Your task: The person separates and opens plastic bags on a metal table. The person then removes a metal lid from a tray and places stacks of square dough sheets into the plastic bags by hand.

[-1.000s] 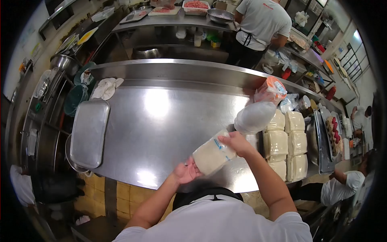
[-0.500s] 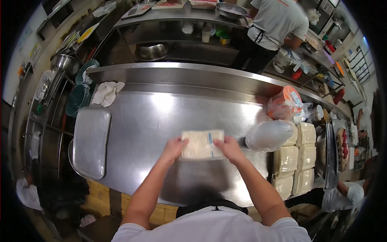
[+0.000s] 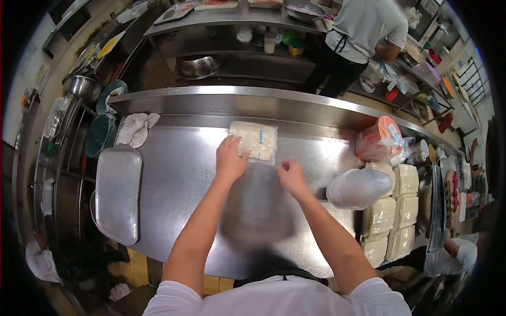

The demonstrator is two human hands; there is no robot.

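Note:
A flat, pale food packet (image 3: 258, 138) in clear plastic with blue print lies on the steel table, close to the raised back ledge. My left hand (image 3: 231, 159) rests on its lower left part, fingers stretched out and apart over the wrapper. Just off the packet's lower right corner is my right hand (image 3: 291, 178), its fingers curled in, with nothing visible in them. To the right stand rows of similar pale packets (image 3: 378, 216), stacked in clear wrap. A filled translucent plastic bag (image 3: 359, 188) sits beside these stacks.
On the table's left lie a metal tray (image 3: 118, 196) and a crumpled white cloth (image 3: 138, 129). An orange bagged bundle (image 3: 377, 141) stands at the back right. A raised steel ledge (image 3: 200, 98) runs along the back. Beyond it, a co-worker (image 3: 363, 39) faces away.
The packet has gone from between both hands near the table's middle to the back, lying flat. My right hand has come off it; my left hand has loosened and rests on it.

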